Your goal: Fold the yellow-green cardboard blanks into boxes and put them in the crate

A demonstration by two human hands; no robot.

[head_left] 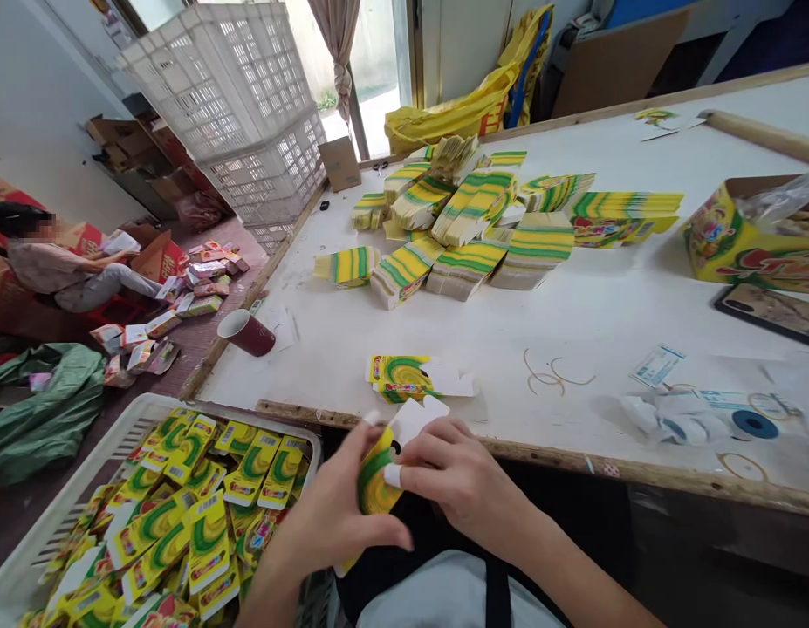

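Note:
A small yellow-and-green carton with white end flaps is tilted between my two hands, just off the table's front edge. My left hand holds it from the left, thumb stretched along the near side. The bent fingers of my right hand pinch its upper right side by the raised flaps. White coverings show on a fingertip of each hand. Beyond them, a second carton lies on the table with its white flaps open to the right. The carton's lower end is partly hidden by my left hand.
Many cartons fill a white plastic basket at lower left. Stacks of flat cartons lie on the white table. A maroon cup, rubber bands, a phone and tape surround them. A person sits at far left.

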